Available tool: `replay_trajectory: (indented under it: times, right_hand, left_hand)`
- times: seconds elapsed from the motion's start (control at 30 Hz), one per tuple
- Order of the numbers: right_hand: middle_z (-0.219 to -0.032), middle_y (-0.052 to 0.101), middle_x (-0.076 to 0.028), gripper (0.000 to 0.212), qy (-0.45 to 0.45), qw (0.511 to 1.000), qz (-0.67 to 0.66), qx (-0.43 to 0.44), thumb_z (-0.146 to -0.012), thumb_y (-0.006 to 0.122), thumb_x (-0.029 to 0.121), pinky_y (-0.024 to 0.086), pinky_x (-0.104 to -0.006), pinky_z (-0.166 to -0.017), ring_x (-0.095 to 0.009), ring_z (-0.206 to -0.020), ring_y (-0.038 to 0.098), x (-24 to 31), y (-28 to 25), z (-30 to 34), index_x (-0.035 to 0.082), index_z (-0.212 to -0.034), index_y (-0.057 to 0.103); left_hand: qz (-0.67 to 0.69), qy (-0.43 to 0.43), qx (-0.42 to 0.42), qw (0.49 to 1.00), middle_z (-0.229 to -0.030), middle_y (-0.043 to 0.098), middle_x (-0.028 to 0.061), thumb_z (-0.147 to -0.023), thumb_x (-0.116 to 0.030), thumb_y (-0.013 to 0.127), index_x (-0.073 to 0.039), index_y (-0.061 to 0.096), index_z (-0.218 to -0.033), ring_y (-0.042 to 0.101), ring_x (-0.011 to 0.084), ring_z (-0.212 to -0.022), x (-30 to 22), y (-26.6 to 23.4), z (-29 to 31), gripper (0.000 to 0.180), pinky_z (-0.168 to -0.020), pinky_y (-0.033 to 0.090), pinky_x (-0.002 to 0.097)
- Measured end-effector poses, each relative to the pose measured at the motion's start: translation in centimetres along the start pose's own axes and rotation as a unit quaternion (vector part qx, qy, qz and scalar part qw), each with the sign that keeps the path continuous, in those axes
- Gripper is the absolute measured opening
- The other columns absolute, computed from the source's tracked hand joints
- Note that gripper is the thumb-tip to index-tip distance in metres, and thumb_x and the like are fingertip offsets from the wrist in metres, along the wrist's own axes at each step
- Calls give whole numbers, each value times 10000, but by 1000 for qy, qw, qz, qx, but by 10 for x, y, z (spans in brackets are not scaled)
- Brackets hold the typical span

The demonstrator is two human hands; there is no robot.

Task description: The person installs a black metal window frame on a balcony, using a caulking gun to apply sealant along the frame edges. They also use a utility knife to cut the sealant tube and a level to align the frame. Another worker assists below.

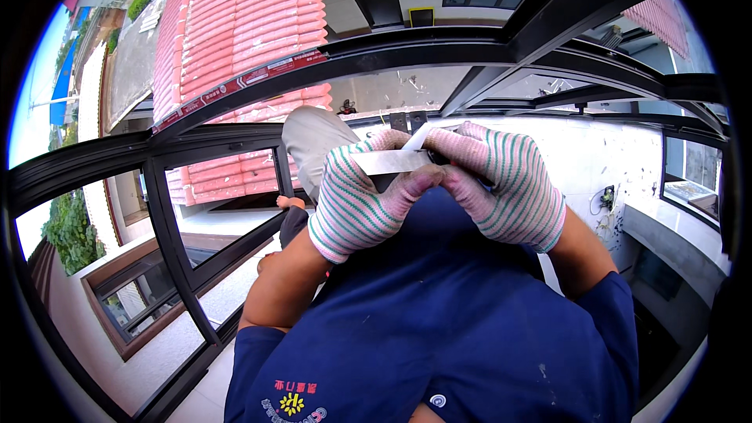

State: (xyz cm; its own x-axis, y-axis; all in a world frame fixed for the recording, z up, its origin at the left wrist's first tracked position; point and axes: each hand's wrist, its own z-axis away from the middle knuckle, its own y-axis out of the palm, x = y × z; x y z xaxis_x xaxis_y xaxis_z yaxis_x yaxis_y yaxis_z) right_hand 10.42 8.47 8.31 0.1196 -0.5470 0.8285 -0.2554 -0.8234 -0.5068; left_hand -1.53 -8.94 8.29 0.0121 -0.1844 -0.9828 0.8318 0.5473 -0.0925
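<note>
Both of my hands wear white knit gloves with green and pink stripes, and they meet in front of my chest. My left hand (354, 202) pinches a flat white strip (388, 161) between thumb and fingers. My right hand (505, 188) is closed close beside it, thumb tip near the left thumb. A short end of the strip sticks up, folded, by the right fingers. Something small and black (439, 158) shows between the right thumb and fingers; most of it is hidden, so its kind is unclear.
A black metal frame (368, 55) with a red label strip (243, 78) crosses ahead. Black window frames (176, 219) stand at left. Beyond are red tiled roofs (243, 16). A beige trouser leg (313, 145) is left of my hands; below it shows part of a person (291, 219).
</note>
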Motion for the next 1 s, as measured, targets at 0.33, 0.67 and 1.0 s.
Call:
replay_trajectory:
  times: [0.33, 0.67, 1.0]
  right_hand:
    - [-885, 665, -154, 347, 10, 999, 16, 47, -933, 638, 173, 519, -366, -659, -306, -722, 663, 3, -8, 3, 73, -1265, 630]
    - [-1018, 708, -185, 350, 7, 998, 24, 57, -950, 622, 152, 545, -363, -709, -319, -773, 692, 8, -10, 4, 66, -1290, 613]
    - [-1011, 708, -172, 352, 12, 997, 17, 78, -953, 618, 176, 545, -369, -721, -326, -809, 697, 2, -11, 1, 92, -1295, 625]
  left_hand:
    - [-19, 16, 13, 1000, -807, 697, 77, -921, -275, 744, -19, 733, -964, 668, 170, -704, 1, 4, 1, 260, -654, 513, 289]
    - [-4, 20, 7, 1000, -804, 688, 86, -942, -231, 711, -13, 747, -945, 657, 174, -703, 0, 7, 4, 221, -651, 506, 289]
    - [-28, 6, 14, 999, -785, 692, 85, -944, -206, 707, -18, 755, -929, 659, 188, -703, -3, 5, 6, 195, -659, 503, 287]
